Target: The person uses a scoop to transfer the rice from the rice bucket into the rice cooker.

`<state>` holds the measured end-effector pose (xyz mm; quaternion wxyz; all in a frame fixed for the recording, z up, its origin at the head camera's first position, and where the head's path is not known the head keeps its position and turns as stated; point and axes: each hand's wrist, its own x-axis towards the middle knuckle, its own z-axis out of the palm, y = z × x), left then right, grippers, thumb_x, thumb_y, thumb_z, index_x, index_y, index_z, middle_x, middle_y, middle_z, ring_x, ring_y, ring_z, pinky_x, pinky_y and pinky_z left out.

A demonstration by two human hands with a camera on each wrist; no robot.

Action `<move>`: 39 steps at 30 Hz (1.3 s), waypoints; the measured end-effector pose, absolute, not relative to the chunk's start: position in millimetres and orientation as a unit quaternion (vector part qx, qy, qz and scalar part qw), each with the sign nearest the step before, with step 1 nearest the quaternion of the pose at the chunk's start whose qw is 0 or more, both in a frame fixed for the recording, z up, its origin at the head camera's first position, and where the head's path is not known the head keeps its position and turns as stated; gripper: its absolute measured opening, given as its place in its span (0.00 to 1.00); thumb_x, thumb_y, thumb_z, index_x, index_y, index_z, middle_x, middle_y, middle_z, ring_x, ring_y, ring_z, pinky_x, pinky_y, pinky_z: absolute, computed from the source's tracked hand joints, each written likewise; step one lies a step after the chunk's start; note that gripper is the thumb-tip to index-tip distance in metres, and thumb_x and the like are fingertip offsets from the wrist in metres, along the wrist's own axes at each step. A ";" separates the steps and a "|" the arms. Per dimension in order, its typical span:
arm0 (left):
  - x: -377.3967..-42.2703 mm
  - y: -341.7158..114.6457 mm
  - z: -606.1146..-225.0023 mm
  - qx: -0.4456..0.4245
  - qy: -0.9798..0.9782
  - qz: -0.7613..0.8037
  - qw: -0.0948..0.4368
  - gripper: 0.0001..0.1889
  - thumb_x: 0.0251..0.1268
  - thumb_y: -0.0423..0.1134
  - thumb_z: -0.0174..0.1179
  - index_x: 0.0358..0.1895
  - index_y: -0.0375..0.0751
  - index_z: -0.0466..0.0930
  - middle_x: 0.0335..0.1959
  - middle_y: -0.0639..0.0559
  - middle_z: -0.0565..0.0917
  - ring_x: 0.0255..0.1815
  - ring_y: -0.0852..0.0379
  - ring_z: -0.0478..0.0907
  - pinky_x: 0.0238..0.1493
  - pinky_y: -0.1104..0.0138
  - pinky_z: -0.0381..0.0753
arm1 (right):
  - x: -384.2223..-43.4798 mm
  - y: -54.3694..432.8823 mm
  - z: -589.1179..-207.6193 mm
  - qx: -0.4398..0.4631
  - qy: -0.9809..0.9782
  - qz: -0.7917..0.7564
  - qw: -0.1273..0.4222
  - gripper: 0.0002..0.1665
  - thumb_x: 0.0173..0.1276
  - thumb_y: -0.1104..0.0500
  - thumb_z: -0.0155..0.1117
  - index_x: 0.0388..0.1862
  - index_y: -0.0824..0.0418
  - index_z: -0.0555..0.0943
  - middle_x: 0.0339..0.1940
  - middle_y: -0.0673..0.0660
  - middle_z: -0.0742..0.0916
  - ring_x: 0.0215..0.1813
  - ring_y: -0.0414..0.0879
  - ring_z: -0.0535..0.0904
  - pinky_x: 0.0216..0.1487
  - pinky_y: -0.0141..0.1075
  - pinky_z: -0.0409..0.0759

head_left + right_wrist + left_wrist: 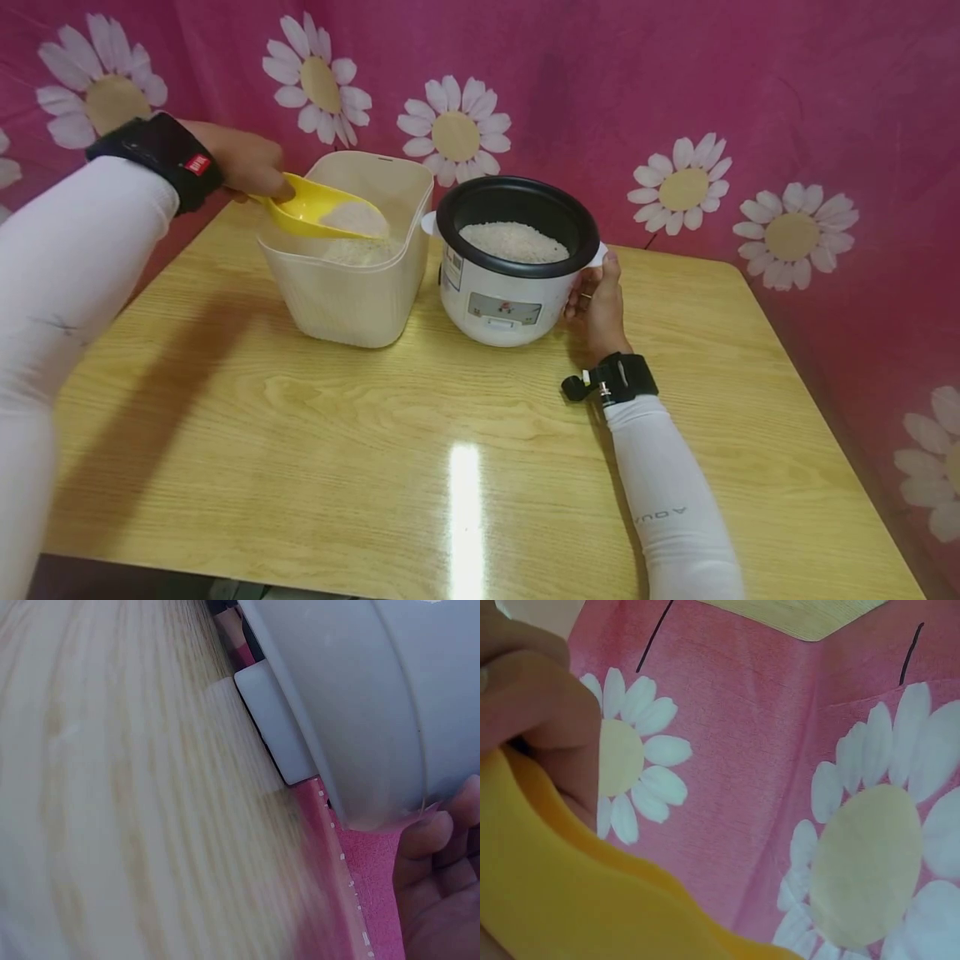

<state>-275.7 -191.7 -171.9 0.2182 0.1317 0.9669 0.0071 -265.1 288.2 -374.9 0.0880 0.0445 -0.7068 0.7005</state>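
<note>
In the head view my left hand [251, 162] grips the handle of a yellow scoop [300, 204] with white rice [356, 218] heaped in it. The scoop is over the mouth of a cream-coloured bin [337, 300], which also has rice inside. To its right stands a white rice cooker [491, 287] without a lid, its dark pot [517, 190] partly filled with rice [513, 242]. My right hand [603, 308] holds the cooker's right handle, thumb by the handle and fingers bent against the side. The right wrist view shows fingertips [431, 829] touching the cooker wall [367, 720].
Bin and cooker stand side by side on a wood-grain table [360, 442], near its back edge. A pink cloth [570, 83] with large white flowers hangs close behind. Light reflects off the tabletop near the front edge.
</note>
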 end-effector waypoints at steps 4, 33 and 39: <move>-273.1 -194.3 -168.5 0.123 0.970 0.016 0.210 0.15 0.69 0.45 0.51 0.32 0.36 0.78 0.18 0.55 0.70 0.18 0.56 0.67 0.25 0.65 0.70 | -265.1 288.1 -374.7 0.045 -0.707 0.700 0.089 0.43 0.74 0.22 0.29 0.25 0.53 0.73 0.21 0.48 0.75 0.20 0.40 0.70 0.23 0.32 0.73; -283.4 -123.8 -121.7 0.111 0.985 0.054 0.123 0.21 0.74 0.50 0.50 0.45 0.31 0.78 0.19 0.52 0.71 0.19 0.53 0.69 0.24 0.63 0.73 | -261.2 286.7 -371.2 0.039 -0.704 0.704 0.085 0.44 0.73 0.21 0.30 0.24 0.54 0.74 0.21 0.48 0.75 0.22 0.42 0.69 0.23 0.32 0.71; -284.5 -98.1 -118.9 0.128 0.984 0.023 0.119 0.21 0.73 0.48 0.50 0.50 0.31 0.76 0.21 0.52 0.72 0.19 0.54 0.70 0.24 0.64 0.73 | -256.4 284.4 -366.3 0.027 -0.692 0.718 0.070 0.43 0.73 0.20 0.32 0.25 0.54 0.74 0.22 0.48 0.75 0.22 0.41 0.69 0.23 0.32 0.70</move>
